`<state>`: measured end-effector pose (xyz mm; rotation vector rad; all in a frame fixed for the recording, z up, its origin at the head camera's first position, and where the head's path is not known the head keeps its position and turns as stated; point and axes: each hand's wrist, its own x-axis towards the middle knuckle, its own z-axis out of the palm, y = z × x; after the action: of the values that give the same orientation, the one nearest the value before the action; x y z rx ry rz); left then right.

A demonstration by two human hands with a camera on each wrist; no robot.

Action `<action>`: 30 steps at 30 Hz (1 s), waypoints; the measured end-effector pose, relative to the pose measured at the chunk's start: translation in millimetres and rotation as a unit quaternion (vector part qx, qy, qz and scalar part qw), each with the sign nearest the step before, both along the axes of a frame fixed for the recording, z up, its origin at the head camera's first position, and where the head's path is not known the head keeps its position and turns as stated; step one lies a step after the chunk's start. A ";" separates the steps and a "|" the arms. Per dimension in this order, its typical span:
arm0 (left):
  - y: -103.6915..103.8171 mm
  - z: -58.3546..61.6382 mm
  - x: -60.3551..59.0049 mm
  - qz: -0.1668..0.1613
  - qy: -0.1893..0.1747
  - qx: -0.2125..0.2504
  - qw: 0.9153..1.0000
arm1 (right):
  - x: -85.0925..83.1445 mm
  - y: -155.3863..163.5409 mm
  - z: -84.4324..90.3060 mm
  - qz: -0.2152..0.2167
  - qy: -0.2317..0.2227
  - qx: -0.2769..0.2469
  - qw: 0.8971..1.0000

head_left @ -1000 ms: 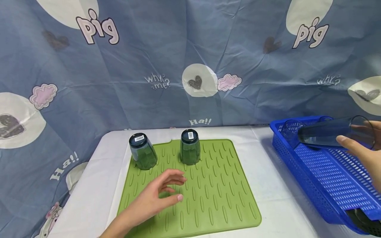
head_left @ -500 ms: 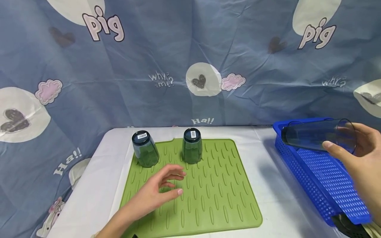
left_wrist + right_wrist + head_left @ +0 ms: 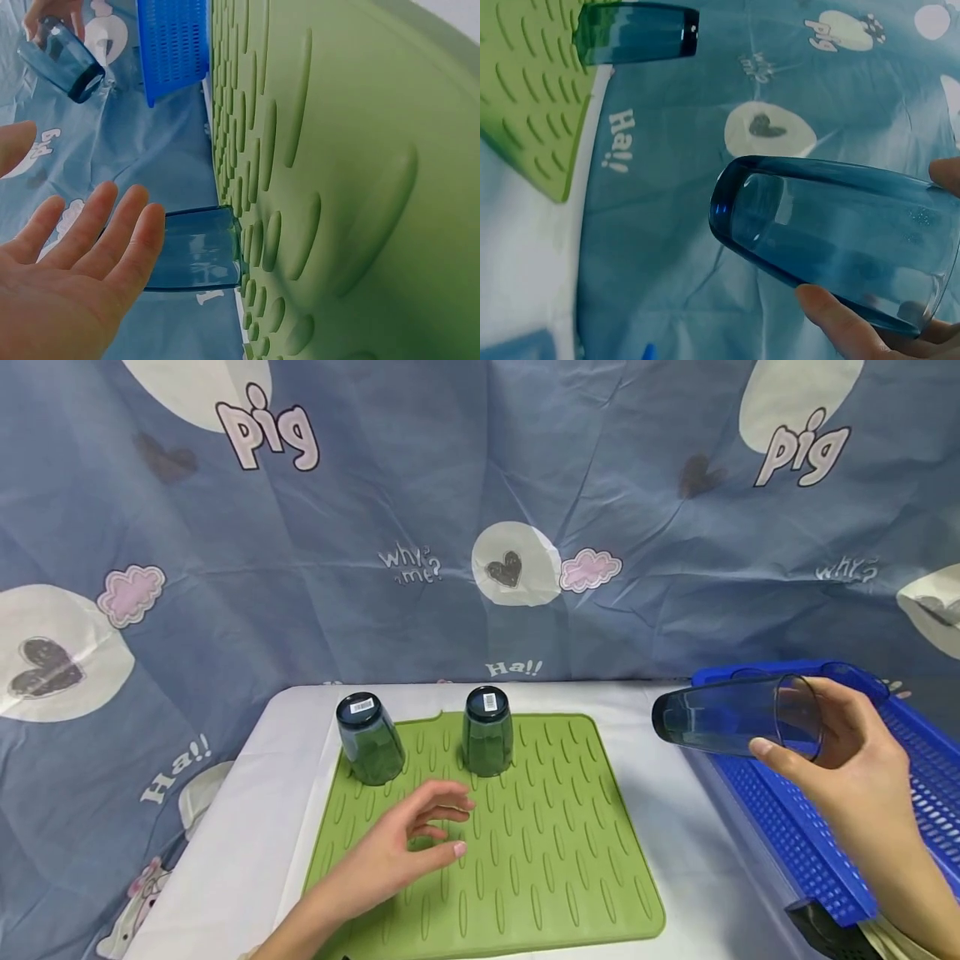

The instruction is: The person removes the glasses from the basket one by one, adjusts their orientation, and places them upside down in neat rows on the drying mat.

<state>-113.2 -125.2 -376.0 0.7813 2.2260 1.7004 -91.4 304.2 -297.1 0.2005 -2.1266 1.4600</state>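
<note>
From the head view, the right hand [image 3: 847,768] has its grip curled round a smooth, translucent blue tumbler [image 3: 731,717], held on its side in the air with its thick base pointing left, between the green mat [image 3: 555,843] and the blue basket [image 3: 780,827]. The mat is soft-looking, rounded at the corners and studded with raised oval ribs; it lies on the white counter [image 3: 675,827]. Two more tumblers stand upside down along its far edge, the left one [image 3: 369,739] and the middle one [image 3: 488,731], each with a barcode sticker on its base. The left hand [image 3: 408,847] hovers over the mat, fingers loosely spread, holding nothing. The basket is rigid plastic pierced with slots.

In the left wrist view, the open palm [image 3: 67,285] lies near an inverted tumbler [image 3: 196,249].

In the right wrist view, the thumb [image 3: 840,322] presses the held tumbler's [image 3: 832,232] glossy wall.
</note>
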 end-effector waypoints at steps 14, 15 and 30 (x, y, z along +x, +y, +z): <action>2.0 -1.4 -0.2 0.004 -0.008 0.009 1.000 | -5.2 -17.2 -13.1 0.136 0.017 -0.121 0.983; 2.1 -1.2 -0.3 0.005 -0.010 0.008 1.000 | -5.5 -17.5 -14.0 0.138 0.014 -0.117 0.983; 5.1 1.5 0.2 0.012 -0.011 0.023 1.000 | -8.4 -40.5 -27.9 0.186 0.001 -0.146 0.972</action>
<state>-113.0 -120.1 -374.5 0.7451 2.1975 1.7693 -99.9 263.7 -325.0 0.5104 -1.9106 1.9628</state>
